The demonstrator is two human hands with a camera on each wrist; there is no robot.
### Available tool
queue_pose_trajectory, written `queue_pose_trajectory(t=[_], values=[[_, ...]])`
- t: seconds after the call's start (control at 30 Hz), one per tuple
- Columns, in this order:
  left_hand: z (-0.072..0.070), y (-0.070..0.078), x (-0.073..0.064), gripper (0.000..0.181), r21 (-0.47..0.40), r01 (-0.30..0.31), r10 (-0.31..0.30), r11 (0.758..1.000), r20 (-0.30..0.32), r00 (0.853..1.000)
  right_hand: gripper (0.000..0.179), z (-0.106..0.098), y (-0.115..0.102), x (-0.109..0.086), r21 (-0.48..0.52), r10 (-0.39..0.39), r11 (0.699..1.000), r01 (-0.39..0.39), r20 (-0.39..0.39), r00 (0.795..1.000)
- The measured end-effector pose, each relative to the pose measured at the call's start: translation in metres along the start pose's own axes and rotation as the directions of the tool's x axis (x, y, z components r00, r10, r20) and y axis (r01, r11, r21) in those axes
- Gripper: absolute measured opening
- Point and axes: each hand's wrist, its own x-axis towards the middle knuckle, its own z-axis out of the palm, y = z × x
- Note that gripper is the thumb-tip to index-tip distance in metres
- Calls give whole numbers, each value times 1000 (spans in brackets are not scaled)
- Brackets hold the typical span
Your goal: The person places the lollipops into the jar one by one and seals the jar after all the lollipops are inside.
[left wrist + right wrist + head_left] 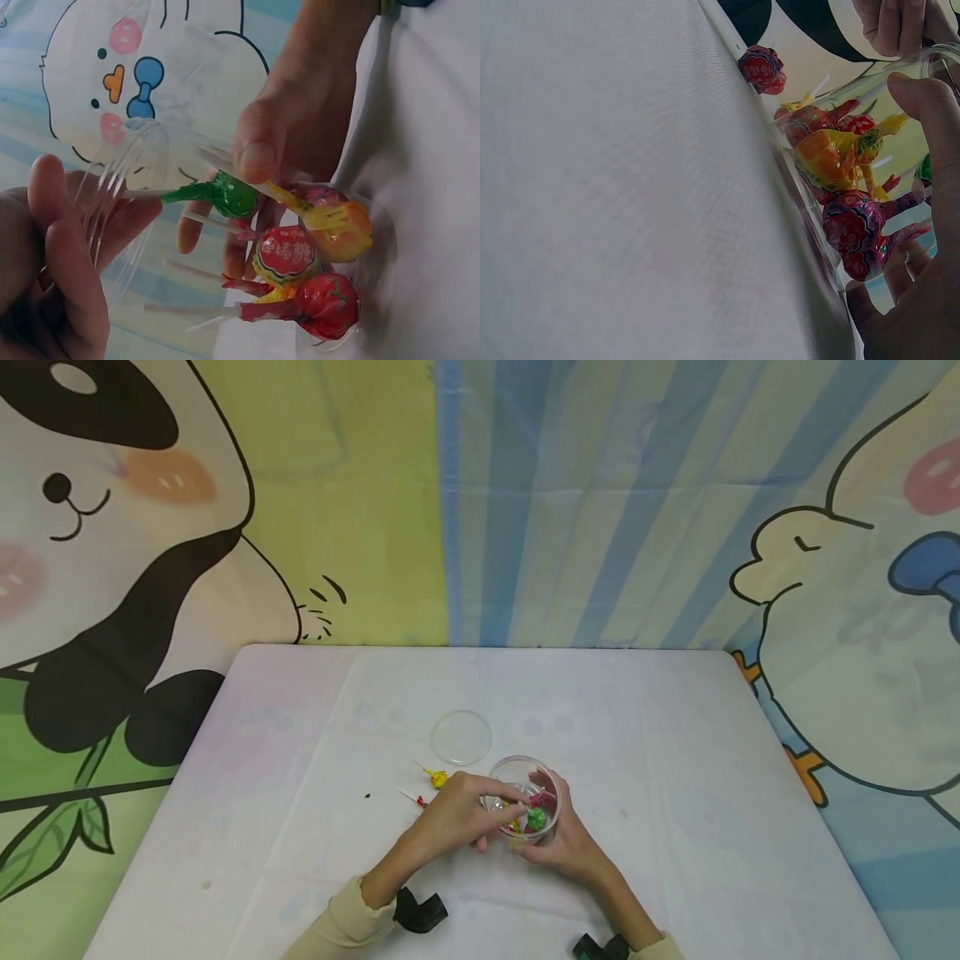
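A clear plastic jar (517,759) holds several wrapped lollipops, and my right hand (573,843) grips it round its side, thumb nearest me. My left hand (457,814) reaches in at the mouth. Its fingers pinch the white stick of a green lollipop (234,196), whose head is within the jar beside my right thumb as the left wrist view has it. Below it lie a red lollipop (330,306) and a yellow-orange lollipop (341,232). Through the wall, the right wrist view shows a purple-red lollipop (851,221) low in the jar.
Behind the jar a round clear lid (461,737) lies flat on the white-covered table (675,760). Left of the jar are a yellow lollipop (437,778) and a red-wrapped lollipop (422,802), partly hidden by my left hand. A small dark speck (367,795) is farther left.
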Motion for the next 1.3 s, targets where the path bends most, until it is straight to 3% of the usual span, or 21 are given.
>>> queue_pose_trajectory(t=[0.13,0.3,0.57,0.7,0.83,0.97,1.07,1.13,1.2,1.3], values=[[-1,2,0,14,17,78,-79,997,31,996,110,1,0,0,11,5,1000,-5,0,1000],[0,7,1,15,134,71,-80,988,65,995,110,1,-1,-1,13,5,1000,-5,-12,1000],[1,18,3,26,322,74,-93,944,44,995,110,2,0,-2,55,12,998,-12,-10,1000],[2,19,1,22,319,85,-104,944,44,994,110,3,1,-2,74,31,997,-31,-3,1000],[-1,16,-6,19,208,67,-70,976,8,997,109,5,1,-3,72,26,997,-27,9,1000],[-18,13,-11,17,113,-46,57,993,-93,994,110,5,1,-2,66,4,998,-4,6,1000],[-42,8,-12,19,139,-80,103,987,-164,981,111,4,0,-1,54,3,999,-2,-1,1000],[-60,2,-12,21,173,-35,70,984,-202,977,110,3,0,0,51,16,999,-16,0,1000],[-76,-7,-13,24,195,55,-8,979,-231,973,110,2,-1,0,55,25,998,-26,2,1000],[-95,-26,-15,27,270,213,-141,939,-262,955,109,2,-2,-1,68,51,996,-51,6,999]])
